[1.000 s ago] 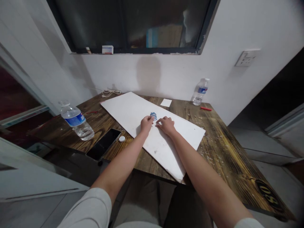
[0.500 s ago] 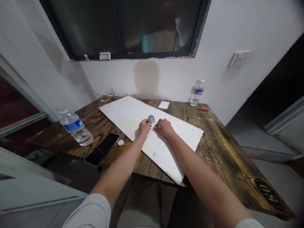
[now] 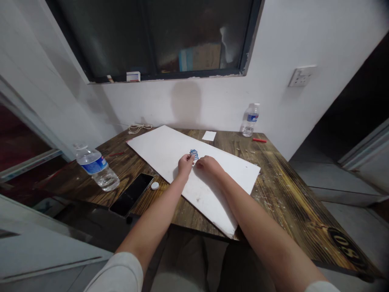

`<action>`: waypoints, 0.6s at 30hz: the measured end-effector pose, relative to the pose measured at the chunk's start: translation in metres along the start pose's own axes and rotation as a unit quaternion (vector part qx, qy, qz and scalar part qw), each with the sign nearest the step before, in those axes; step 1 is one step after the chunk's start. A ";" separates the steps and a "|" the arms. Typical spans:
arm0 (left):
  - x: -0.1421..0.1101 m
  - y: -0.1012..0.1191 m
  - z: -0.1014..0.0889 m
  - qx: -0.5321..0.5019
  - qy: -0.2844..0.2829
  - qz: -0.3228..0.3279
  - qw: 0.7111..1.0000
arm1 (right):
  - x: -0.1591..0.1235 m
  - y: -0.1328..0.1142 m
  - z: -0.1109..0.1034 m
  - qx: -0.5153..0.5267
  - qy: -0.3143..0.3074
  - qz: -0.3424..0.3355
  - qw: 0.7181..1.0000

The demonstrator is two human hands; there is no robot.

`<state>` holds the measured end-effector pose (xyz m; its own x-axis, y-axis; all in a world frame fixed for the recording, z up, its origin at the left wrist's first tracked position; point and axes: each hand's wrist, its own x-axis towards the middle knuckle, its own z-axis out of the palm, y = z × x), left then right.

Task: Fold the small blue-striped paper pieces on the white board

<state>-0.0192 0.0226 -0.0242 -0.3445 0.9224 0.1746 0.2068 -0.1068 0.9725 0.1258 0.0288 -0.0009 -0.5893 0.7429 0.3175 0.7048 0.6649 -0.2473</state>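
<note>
Head view: the left grip [image 3: 185, 166] is drawn together, its fingertips brought up against the lower edge of a small blue-and-white object [image 3: 194, 154], though whether that object is pinched cannot be told from this angle. The right grip [image 3: 209, 165] is held just beside it, loosely curled and pressed down towards the surface, and nothing can be made out within it. The object is too small for its kind to be told; it is placed near the middle of a white board [image 3: 158, 150], between the two grips and just beyond the left fingertips. Close handling of this object is what is shown in hand. The board is laid slantwise across a dark wooden counter [image 3: 282, 194], which is scattered with pale flecks. To the left of the board, a black smartphone [image 3: 130, 194], a white bottle cap [image 3: 154, 185] and a water bottle [image 3: 97, 170] lying on its side are placed on the counter. Beyond the board, a white paper square [image 3: 209, 136], a second, upright water bottle [image 3: 251, 120], a red stick [image 3: 259, 140] and a coiled white cable [image 3: 139, 128] are seen.
</note>
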 end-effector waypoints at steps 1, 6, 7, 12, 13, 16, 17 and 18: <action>0.000 0.000 0.000 0.004 0.001 0.003 1.000 | 0.000 0.001 0.001 0.000 0.000 -0.003 1.000; -0.002 0.003 0.001 -0.004 0.001 0.004 1.000 | 0.002 0.007 0.007 -0.010 -0.003 -0.012 1.000; -0.002 0.003 0.001 -0.007 0.001 0.004 1.000 | 0.002 0.007 0.008 -0.016 -0.006 -0.014 1.000; -0.004 0.005 0.002 -0.005 -0.003 0.016 1.000 | 0.000 0.005 0.005 -0.046 -0.024 -0.017 0.999; -0.004 0.004 0.002 -0.003 -0.003 0.020 1.000 | 0.000 0.005 0.005 -0.049 -0.024 -0.017 0.998; -0.003 0.004 0.002 -0.001 -0.003 0.022 1.000 | 0.000 0.006 0.006 -0.053 -0.018 -0.020 0.998; -0.003 0.004 0.002 -0.002 -0.003 0.020 1.000 | 0.000 0.007 0.007 -0.052 -0.014 -0.020 0.998; -0.003 0.004 0.002 -0.002 -0.002 0.018 1.000 | 0.000 0.008 0.008 -0.049 -0.009 -0.020 0.999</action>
<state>-0.0153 0.0200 -0.0217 -0.3325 0.9196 0.2093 0.2159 -0.1418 0.9661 0.1283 0.0349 -0.0102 -0.6243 0.7177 0.3085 0.7153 0.6839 -0.1435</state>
